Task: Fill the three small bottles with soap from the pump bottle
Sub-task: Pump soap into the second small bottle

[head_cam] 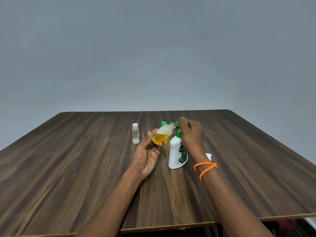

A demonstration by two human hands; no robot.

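White pump bottle (177,152) stands upright; an uncapped small bottle (162,135) — half full of amber soap — tilts to its green spout (175,124); a clear capped bottle (135,133) stands left.

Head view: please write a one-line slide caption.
Left hand tilts a half-filled small bottle to the pump bottle nozzle; right hand presses the pump.
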